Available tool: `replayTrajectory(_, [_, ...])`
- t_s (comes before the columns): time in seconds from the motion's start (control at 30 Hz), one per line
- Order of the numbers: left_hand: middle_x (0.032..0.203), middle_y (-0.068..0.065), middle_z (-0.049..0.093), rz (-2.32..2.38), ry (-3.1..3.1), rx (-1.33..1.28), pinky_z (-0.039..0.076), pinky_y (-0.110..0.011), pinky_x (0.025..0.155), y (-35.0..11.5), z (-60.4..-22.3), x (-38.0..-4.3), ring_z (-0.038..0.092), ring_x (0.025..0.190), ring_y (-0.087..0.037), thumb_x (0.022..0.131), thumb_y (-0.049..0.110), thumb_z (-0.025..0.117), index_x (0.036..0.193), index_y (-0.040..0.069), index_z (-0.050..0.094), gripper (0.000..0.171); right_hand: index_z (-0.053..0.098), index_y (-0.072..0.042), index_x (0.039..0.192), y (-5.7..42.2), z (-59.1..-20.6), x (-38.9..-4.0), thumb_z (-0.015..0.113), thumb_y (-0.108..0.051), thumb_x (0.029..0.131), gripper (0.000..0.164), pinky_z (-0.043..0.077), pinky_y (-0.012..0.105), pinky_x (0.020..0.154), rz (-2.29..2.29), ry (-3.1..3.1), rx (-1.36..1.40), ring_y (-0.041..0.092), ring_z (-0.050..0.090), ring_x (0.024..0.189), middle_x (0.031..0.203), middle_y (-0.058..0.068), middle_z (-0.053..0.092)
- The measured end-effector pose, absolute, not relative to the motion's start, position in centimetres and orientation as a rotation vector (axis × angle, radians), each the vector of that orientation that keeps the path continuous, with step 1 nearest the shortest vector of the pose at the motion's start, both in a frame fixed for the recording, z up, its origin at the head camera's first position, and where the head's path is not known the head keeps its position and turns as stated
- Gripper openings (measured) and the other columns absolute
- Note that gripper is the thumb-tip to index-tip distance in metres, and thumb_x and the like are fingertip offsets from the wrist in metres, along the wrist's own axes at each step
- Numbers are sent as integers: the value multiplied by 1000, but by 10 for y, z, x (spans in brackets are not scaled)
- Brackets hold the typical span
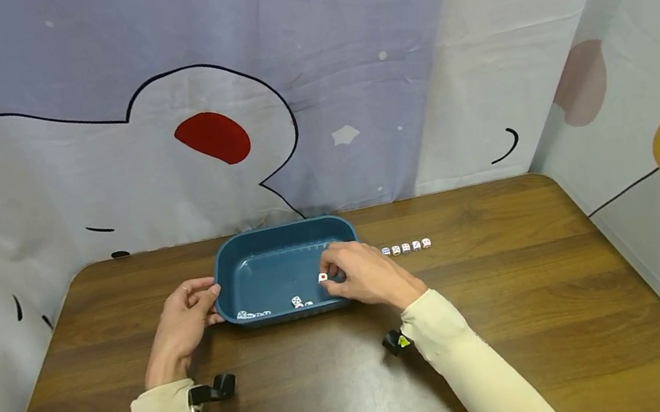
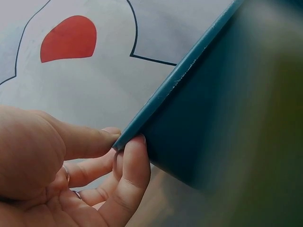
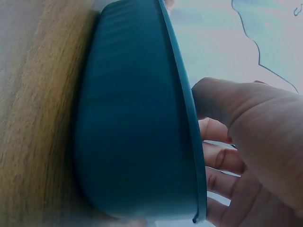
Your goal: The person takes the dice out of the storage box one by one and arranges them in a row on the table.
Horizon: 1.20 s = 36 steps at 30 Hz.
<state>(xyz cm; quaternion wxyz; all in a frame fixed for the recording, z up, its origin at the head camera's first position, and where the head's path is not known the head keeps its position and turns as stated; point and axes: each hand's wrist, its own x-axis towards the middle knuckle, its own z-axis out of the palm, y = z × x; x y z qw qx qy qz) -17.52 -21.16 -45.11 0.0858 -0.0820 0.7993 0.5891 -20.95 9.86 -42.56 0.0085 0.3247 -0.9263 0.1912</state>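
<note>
A blue rectangular tub [image 1: 272,238] stands at the far side of the table, with several white dice [image 1: 297,302] lying along the near side of its floor. My left hand [image 1: 181,320] pinches the tub's left rim; in the left wrist view the thumb [image 2: 94,142] lies on top of the rim and a finger is below it. Over the right end of the tub, my right hand [image 1: 365,273] pinches a single die [image 1: 323,277] between thumb and fingertips, one red pip toward the head camera. The tub's wall hides that die in the right wrist view.
A short row of several dice [image 1: 407,248] stands on the wooden table [image 1: 517,291] just right of the tub, beyond my right hand. A printed cloth [image 1: 346,70] hangs right behind the table's far edge, and another closes off the right side.
</note>
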Motion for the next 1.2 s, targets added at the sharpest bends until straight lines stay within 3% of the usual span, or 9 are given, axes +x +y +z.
replayTrajectory(0.6, [99,-6,61,1780,2362,-213,59,-25,73,-212,-455,-173,60,80,-6,101,24,49,136,-3,42,45,65,-21,88,114,-416,-206,68,-25,87,5,49,19,69,800,-2840,939,9,59,76,83,-7,61])
replayTrajectory(0.87, [106,-14,59,1761,2377,-210,58,-24,72,-212,-453,-173,60,82,-8,102,27,47,137,-3,41,47,65,-21,90,118,-415,-206,67,-26,89,5,49,19,69,846,-2839,977,9,60,77,83,-10,60])
replayTrajectory(1.07, [107,-13,59,1758,2373,-225,58,-24,73,-211,-452,-173,60,82,-9,101,29,48,138,-1,41,48,65,-20,90,124,-413,-207,69,-21,88,4,55,30,71,970,-2835,1031,12,61,77,83,-10,59])
replayTrajectory(1.2, [107,-11,59,1758,2364,-226,58,-24,73,-211,-452,-173,59,83,-9,101,29,48,138,-1,41,48,66,-20,90,130,-410,-208,70,-19,87,6,56,32,71,1007,-2846,1000,12,61,77,82,-10,60])
